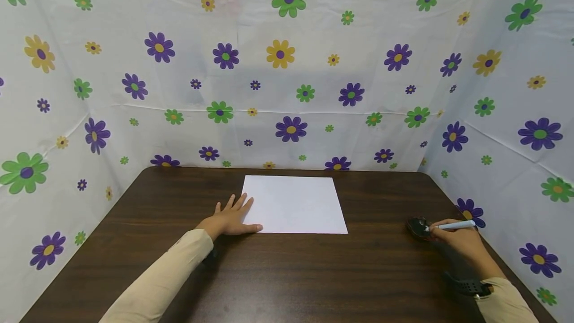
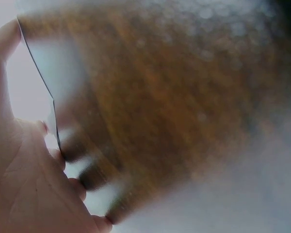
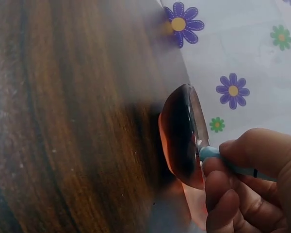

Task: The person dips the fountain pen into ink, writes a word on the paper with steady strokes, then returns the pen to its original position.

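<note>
A blank white sheet of paper lies on the dark wooden table. My left hand rests at its left edge with fingers spread; thumb and fingertips touch the paper. In the left wrist view, the palm of the left hand shows beside the blurred tabletop. At the table's right side, my right hand pinches a slim light blue pen-like stick. Its lower end meets a small dark, glossy dish. The right wrist view shows this dish as translucent with a reddish edge; the stick's tip is hidden.
White cloth printed with flowers surrounds the table's back and sides. The brown tabletop stretches between the paper and the dark dish, which sits near the right table edge. A black watch is on the right wrist.
</note>
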The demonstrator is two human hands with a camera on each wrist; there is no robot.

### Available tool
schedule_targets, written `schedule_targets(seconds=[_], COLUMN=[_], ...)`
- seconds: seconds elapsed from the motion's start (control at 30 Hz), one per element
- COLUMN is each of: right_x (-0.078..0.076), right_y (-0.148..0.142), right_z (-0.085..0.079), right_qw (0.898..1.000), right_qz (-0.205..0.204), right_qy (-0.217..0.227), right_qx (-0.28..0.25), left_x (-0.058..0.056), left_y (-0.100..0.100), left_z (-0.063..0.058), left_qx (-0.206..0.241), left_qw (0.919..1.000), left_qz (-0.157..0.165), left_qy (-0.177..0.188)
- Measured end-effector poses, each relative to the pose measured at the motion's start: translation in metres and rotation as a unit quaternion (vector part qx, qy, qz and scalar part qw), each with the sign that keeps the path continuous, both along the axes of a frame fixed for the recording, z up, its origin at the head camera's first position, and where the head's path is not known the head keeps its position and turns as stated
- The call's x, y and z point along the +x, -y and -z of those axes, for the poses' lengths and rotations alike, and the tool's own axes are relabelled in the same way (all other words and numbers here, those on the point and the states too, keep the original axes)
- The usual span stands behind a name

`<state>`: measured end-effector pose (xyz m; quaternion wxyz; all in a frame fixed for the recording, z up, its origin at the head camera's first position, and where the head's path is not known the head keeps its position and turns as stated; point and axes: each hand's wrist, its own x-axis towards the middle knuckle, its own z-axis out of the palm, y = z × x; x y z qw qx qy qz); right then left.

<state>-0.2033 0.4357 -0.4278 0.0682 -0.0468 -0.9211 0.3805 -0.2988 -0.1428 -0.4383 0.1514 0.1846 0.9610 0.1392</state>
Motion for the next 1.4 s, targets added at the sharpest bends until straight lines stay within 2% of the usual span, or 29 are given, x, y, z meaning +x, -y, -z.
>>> schedule_targets(seconds=[0.17, 0.23, 0.5, 0.8, 1.1, 1.4], right_x=[0.0, 0.0, -0.002, 0.0, -0.001, -0.004], right_y=[0.005, 0.007, 0.01, 0.007, 0.011, 0.012], right_z=[-0.004, -0.005, -0.008, -0.01, -0.009, -0.011], right_qw=[0.999, 0.999, 0.997, 0.998, 0.996, 0.991], right_qz=[-0.002, -0.003, 0.015, 0.019, -0.004, 0.019], right_qy=[0.01, 0.013, 0.013, 0.018, 0.006, -0.005], right_qx=[0.037, 0.05, 0.069, 0.055, 0.094, 0.13], left_x=[0.007, 0.008, 0.006, 0.002, 0.005, 0.005], left_y=[-0.003, -0.003, -0.003, 0.001, -0.001, -0.001], left_z=[-0.011, -0.011, -0.008, 0.0, -0.007, -0.007], left_qx=[0.002, -0.001, -0.005, -0.004, -0.006, -0.014], left_qw=[1.0, 1.0, 1.0, 1.0, 1.0, 0.9999], left_qz=[0.0, 0.0, -0.002, -0.004, -0.003, 0.002], left_qy=[0.009, 0.008, 0.001, 0.003, 0.004, 0.007])
